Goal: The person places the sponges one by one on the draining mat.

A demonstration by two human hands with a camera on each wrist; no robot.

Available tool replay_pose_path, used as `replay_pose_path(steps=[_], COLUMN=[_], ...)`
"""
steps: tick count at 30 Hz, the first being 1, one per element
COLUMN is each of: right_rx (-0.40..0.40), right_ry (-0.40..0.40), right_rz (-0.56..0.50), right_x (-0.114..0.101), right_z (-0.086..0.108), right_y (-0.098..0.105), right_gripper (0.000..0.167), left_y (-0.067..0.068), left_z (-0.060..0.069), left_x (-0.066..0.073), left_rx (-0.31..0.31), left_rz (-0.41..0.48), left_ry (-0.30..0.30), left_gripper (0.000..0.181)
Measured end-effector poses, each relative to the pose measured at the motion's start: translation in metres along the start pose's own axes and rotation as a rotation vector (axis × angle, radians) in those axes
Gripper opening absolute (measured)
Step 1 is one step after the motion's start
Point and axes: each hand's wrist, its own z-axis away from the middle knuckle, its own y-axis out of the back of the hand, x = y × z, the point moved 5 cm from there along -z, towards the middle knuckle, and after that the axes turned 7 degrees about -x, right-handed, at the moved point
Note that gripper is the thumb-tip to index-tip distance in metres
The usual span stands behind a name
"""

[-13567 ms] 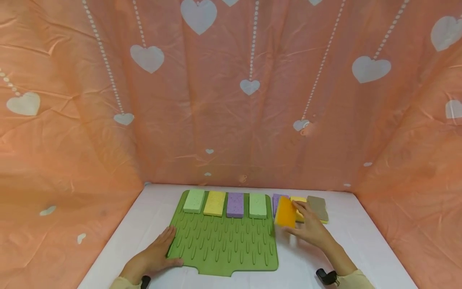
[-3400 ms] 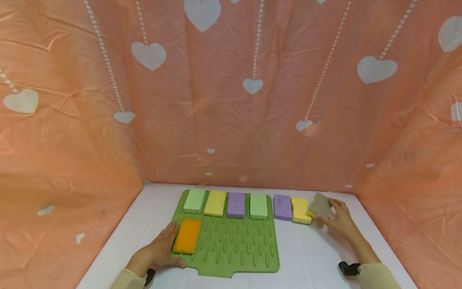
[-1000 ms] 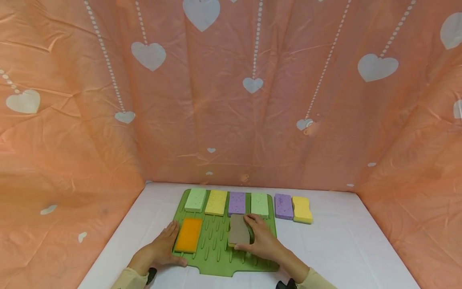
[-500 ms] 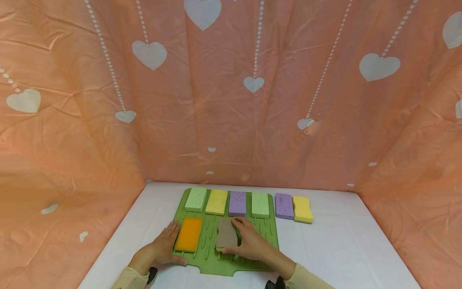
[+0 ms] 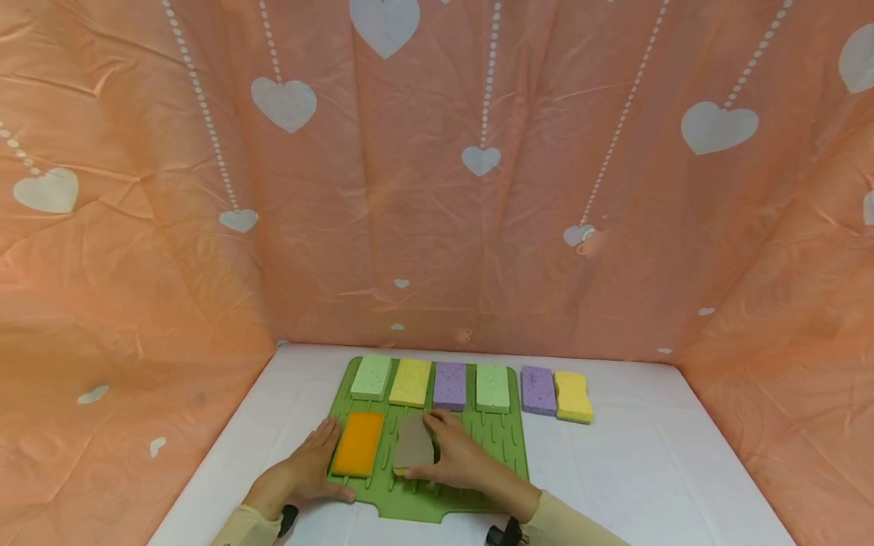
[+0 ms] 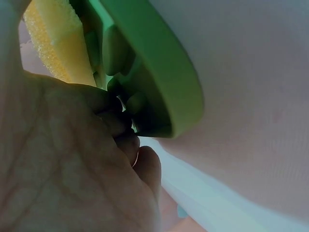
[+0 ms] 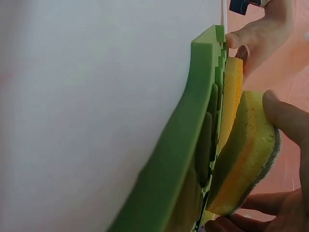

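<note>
My right hand (image 5: 466,456) pinches a yellow sponge with a grey scouring layer (image 5: 413,443) between thumb and fingers, over the green ridged mat (image 5: 410,506). In the right wrist view this sponge (image 7: 248,150) is tilted, its grey layer facing away from the mat. Just left of it an orange sponge (image 5: 358,444) lies on the mat. My left hand (image 5: 303,469) rests at the mat's left edge, fingers extended beside the orange sponge and thumb near the front corner. The left wrist view shows the palm close to the mat's rim (image 6: 181,92).
Along the mat's back edge lie a green sponge (image 5: 372,377), a yellow one (image 5: 410,383), a purple one (image 5: 450,385) and another green one (image 5: 492,387). To the right, on the white table (image 5: 635,455), are a purple sponge (image 5: 538,390) and a wavy yellow one (image 5: 573,396).
The orange sponge went from my right hand onto the mat's left part. My right hand then took the grey-topped sponge from the right end and brought it left over the mat. The left hand stayed.
</note>
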Motion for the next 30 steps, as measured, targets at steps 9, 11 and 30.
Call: replay_pose_path(steps=[9, 11, 30], right_rx=[0.009, 0.010, 0.011], right_ry=[-0.011, -0.016, -0.022], right_rz=[0.062, 0.073, 0.085], right_x=[-0.007, -0.008, -0.014], right_z=[-0.010, -0.012, -0.021], right_y=[-0.006, -0.007, -0.012], right_gripper=[0.113, 0.113, 0.116], left_y=[0.000, 0.000, 0.002], left_z=[-0.001, -0.001, 0.001], left_x=[0.001, 0.001, 0.002], left_rx=[-0.001, -0.002, -0.015], left_rz=[0.002, 0.003, 0.004], left_ry=[0.013, 0.017, 0.023], left_gripper=[0.134, 0.134, 0.133])
